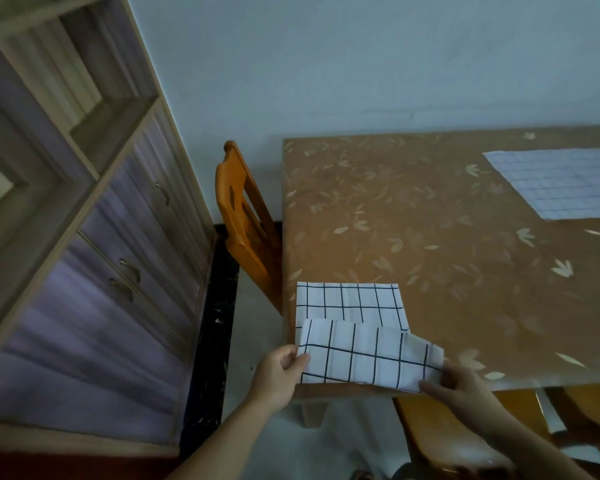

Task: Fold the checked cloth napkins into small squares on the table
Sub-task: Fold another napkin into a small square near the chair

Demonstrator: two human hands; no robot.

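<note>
Both hands forward, left (pixel 278 374) and right (pixel 459 388) each pinching a napkin (pixel 368 358) corner

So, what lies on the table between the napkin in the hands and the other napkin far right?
Nothing: the head view shows only bare leaf-patterned table between the held napkin and the flat napkin.

Dim, bluish light; cabinet (pixel 84 237) at left smeared by blur and wide-angle bending.

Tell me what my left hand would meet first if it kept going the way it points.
The left hand points right, along the table's near edge. It already pinches the napkin; beyond that, likely the right hand on the other end, though depth is unclear.
</note>
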